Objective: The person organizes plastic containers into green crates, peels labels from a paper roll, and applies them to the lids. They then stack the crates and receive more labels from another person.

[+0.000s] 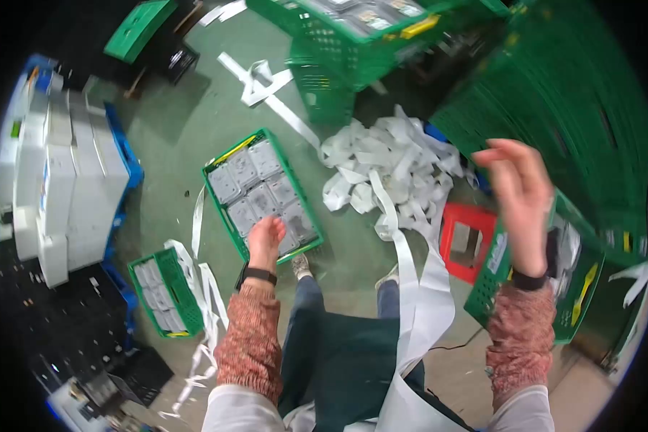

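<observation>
My left hand [266,239] hovers over the near end of a green crate [304,209] on the floor, its fingers loosely bent and slightly blurred, with nothing seen in them. Inside that crate sit several clear-topped packs [258,189] in rows. Raised on the right is my right hand [517,176], fingers apart and bent, holding nothing. Below that wrist stands another green crate [491,270] with clear plastic packs [569,245] in it. A long white strip [428,295] runs from a tangled heap of white strips [392,169] down past my dark apron [353,360].
Stacked green crates [554,115] rise at the right. A filled crate [331,43] stands at the top. A red frame [468,241] lies beside the strip heap. At left are white boxes [86,165] on a blue pallet [122,151] and a small green crate [167,295].
</observation>
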`<state>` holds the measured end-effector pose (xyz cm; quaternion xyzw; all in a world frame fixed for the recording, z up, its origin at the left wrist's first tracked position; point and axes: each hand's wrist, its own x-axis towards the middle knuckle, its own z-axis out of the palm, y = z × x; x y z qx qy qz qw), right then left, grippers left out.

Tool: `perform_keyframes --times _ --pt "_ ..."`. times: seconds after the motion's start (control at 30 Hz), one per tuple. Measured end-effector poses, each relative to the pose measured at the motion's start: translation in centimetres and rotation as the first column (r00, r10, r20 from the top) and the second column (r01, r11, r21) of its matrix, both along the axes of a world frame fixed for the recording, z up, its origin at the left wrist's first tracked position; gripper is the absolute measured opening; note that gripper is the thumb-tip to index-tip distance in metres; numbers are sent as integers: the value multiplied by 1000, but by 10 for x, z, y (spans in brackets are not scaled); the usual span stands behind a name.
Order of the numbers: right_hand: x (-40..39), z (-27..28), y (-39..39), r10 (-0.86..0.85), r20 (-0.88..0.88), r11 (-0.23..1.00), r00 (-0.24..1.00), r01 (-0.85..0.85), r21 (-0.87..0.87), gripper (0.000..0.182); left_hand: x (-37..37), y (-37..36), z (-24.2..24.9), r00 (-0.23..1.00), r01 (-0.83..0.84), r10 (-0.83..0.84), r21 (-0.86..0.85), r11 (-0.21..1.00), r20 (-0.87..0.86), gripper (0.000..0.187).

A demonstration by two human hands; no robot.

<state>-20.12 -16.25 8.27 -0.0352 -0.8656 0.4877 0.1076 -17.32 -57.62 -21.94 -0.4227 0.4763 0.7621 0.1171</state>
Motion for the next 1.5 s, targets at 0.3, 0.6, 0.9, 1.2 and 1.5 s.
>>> perform_keyframes --times 0.3,0.6,0.9,1.2,1.5 --pt "-169 -306 -335 550 304 827 778 -557 -74 39 20 -210 -143 899 -360 325 72 930 294 27" --pt "-292 -631 -488 660 300 583 689 -722 374 51 -54 -269 -355 900 -410 354 216 886 253 58" --pt "-335 -754 -560 405 504 451 763 -647 615 71 -117 -312 -473 699 -715 671 267 646 247 78" --pt "-301 -712 -534 541 573 588 615 -764 265 49 -118 -294 -403 733 -679 680 70 731 8 36" --pt "-202 -468 -446 430 255 902 866 -424 -79 38 19 -272 -204 737 -658 672 149 738 -69 44"
